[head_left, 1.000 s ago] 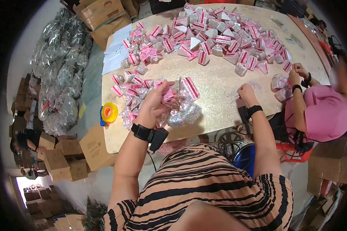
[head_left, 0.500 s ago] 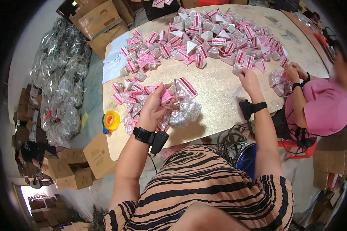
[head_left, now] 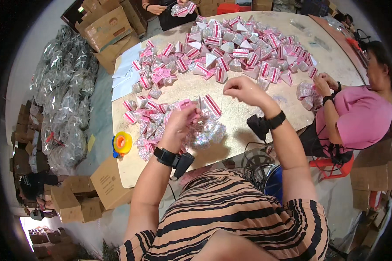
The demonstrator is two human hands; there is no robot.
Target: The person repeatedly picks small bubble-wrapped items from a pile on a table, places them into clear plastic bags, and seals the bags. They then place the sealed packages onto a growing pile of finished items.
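Note:
My left hand (head_left: 180,122) is closed around a flat pink piece (head_left: 185,104) whose kind I cannot make out. Right beside it, a bunch of clear packets with shiny, glittery filling (head_left: 208,134) rests on the near part of the table. One packet there has a white card with dark pink stripes (head_left: 212,106). To the right, my right hand (head_left: 245,90) is raised over the table, fingertips pinched together; anything between them is too small to tell. Left of my left hand lies a small heap of similar packets (head_left: 149,116).
A large heap of striped packets (head_left: 235,48) covers the far part of the pale table (head_left: 252,122). A yellow tape roll (head_left: 123,142) sits at the left edge. A co-worker in pink (head_left: 363,113) handles packets at the right; another person (head_left: 172,13) stands at the far side.
My right hand has left the edge of the large heap and come left, toward my left hand. The left hand has turned over, its fingers closing further round the pink piece.

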